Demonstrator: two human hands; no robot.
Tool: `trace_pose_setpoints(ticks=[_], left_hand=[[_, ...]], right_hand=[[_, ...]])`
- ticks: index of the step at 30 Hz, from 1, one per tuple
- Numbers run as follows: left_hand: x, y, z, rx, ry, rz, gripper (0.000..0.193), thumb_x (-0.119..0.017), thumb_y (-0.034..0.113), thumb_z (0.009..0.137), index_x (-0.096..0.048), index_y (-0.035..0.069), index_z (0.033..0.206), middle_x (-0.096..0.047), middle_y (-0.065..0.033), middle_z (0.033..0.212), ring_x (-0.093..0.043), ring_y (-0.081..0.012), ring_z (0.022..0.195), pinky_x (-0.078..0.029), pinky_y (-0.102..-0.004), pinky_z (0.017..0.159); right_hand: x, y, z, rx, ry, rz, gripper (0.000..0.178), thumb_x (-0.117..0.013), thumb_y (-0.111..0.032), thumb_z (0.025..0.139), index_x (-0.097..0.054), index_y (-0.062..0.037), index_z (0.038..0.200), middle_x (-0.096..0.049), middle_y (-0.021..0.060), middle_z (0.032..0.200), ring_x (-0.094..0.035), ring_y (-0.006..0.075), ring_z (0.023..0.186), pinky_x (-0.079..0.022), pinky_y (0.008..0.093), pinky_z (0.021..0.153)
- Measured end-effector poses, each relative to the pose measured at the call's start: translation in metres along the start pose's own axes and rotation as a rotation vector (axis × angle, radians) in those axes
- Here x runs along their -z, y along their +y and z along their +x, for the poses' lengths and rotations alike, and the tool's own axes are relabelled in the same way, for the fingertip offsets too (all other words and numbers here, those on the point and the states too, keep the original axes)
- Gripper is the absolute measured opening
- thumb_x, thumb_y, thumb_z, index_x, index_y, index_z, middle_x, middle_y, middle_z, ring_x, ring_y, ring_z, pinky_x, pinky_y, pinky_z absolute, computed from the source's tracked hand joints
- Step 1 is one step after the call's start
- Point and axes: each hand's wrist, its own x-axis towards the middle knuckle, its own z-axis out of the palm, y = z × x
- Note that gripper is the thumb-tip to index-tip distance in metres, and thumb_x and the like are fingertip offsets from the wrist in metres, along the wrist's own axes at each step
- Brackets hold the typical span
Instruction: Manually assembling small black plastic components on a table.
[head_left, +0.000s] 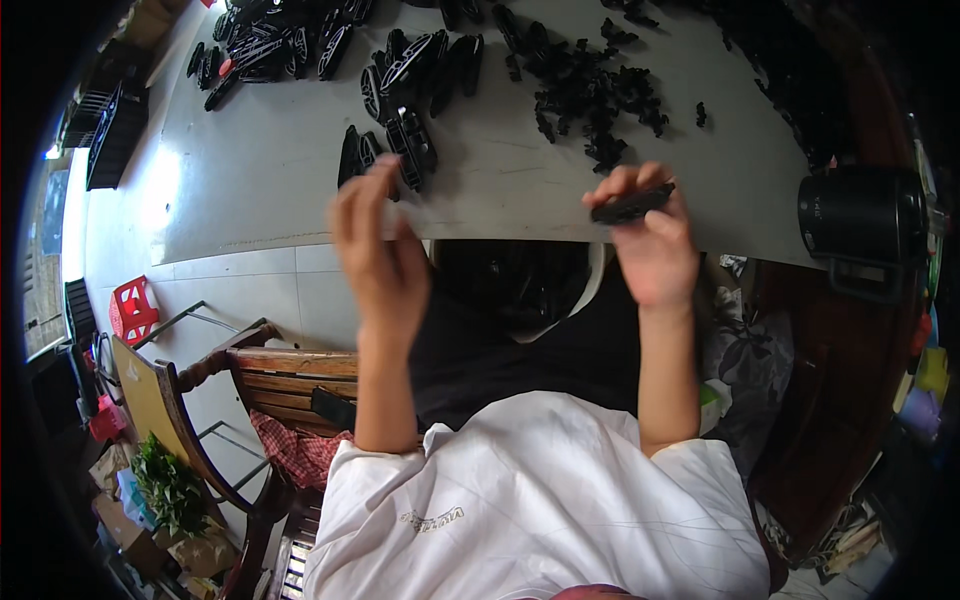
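Observation:
In my right hand (655, 240) is a long, narrow black plastic part (630, 206), held between thumb and fingers just above the table's near edge. My left hand (380, 240) is raised over that same edge, fingers stretched out and slightly blurred, with nothing visible in it. Just beyond its fingertips lie a few black plastic parts (410, 148) of similar long shape. More of these long parts (412, 65) are grouped farther back on the grey table (260, 190). A loose heap of small black pieces (590, 90) spreads beyond my right hand.
A larger pile of black parts (270, 45) covers the far left. At the table's right edge stands a black container with a handle (862, 215). Below the near edge, a pale-rimmed tub (597, 275) holds dark parts. A wooden chair (290, 365) is at lower left.

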Motion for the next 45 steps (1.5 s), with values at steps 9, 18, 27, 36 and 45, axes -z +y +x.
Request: trace_pose_setpoints(ticks=[9,18,27,36,45], left_hand=[[0.010,-0.054,0.020,0.088,-0.058,0.438,0.058,-0.056,0.004,0.079,-0.040,0.004,0.134,-0.049,-0.0165,0.113,-0.048,-0.0329,0.102,-0.039,-0.0396,0.091],[0.012,-0.036,-0.001,0.450,0.067,-0.713,0.038,-0.045,0.001,0.091,-0.044,-0.004,0.128,-0.052,-0.0092,0.106,-0.062,-0.0171,0.089,-0.048,-0.0273,0.077],[-0.011,0.020,-0.020,0.645,-0.282,-1.287,0.045,-0.044,0.010,0.094,-0.031,0.002,0.136,-0.056,-0.0103,0.095,-0.044,-0.0073,0.062,-0.037,-0.0179,0.056],[-0.017,0.027,-0.029,0.592,-0.362,-1.177,0.051,-0.040,0.008,0.093,-0.025,0.002,0.142,-0.053,-0.0059,0.101,-0.045,-0.0081,0.075,-0.038,-0.0187,0.065],[-0.013,0.038,-0.026,0.252,-0.516,-0.721,0.057,-0.044,0.005,0.093,-0.017,-0.005,0.143,-0.040,-0.0228,0.135,-0.041,-0.0292,0.126,-0.030,-0.0314,0.103]], right_hand=[[-0.029,0.021,0.063,0.448,-0.059,-1.708,0.013,-0.068,-0.013,0.076,-0.059,-0.0073,0.084,-0.061,0.0063,0.078,-0.063,0.0278,0.070,-0.050,0.0365,0.058],[-0.021,0.025,0.047,0.080,-0.213,-1.253,0.012,-0.068,-0.006,0.075,-0.059,-0.0034,0.082,-0.058,0.0019,0.067,-0.055,0.0099,0.057,-0.041,0.0258,0.048],[-0.036,0.008,0.005,-0.396,-0.071,-0.580,0.009,-0.063,-0.007,0.082,-0.058,-0.0009,0.085,-0.058,0.0038,0.068,-0.046,0.0039,0.047,-0.034,0.0163,0.042],[-0.052,0.006,-0.011,-0.306,-0.231,-0.780,0.006,-0.058,-0.003,0.080,-0.058,-0.0005,0.085,-0.060,0.0029,0.074,-0.050,0.0046,0.056,-0.040,0.0190,0.050],[-0.055,0.010,-0.011,0.054,-0.302,-1.083,0.012,-0.060,0.002,0.075,-0.061,-0.0002,0.087,-0.063,0.0097,0.078,-0.062,0.0212,0.070,-0.047,0.0290,0.064]])
